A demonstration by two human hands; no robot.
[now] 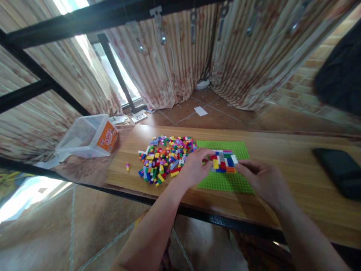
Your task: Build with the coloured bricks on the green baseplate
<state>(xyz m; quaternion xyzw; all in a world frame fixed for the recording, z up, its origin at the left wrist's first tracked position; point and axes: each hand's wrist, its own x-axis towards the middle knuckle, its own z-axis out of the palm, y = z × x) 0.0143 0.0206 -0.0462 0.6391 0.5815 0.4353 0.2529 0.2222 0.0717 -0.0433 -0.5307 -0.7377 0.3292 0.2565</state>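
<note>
A flat build of toy bricks [222, 165] in red, blue, yellow, white and other colours sits on a green studded baseplate [225, 183]. At the build's left edge is my left hand [196, 165], its thumb and forefinger curled around the near corner and touching the bricks. From the right side, my right hand [259, 176] pinches a white toy brick [234, 159] at the build's right edge. Whether that brick is pressed down cannot be made out. A large pile of loose bricks [166, 156] lies left of the baseplate, partly behind my left hand.
A clear plastic box [87, 133] with an orange label stands beyond the table's left end. One small pink and yellow brick piece [128, 166] lies apart from the pile. At the right of the wooden table [293, 162] rests a black phone-like device [338, 171]. A dark metal frame [113, 22] crosses overhead.
</note>
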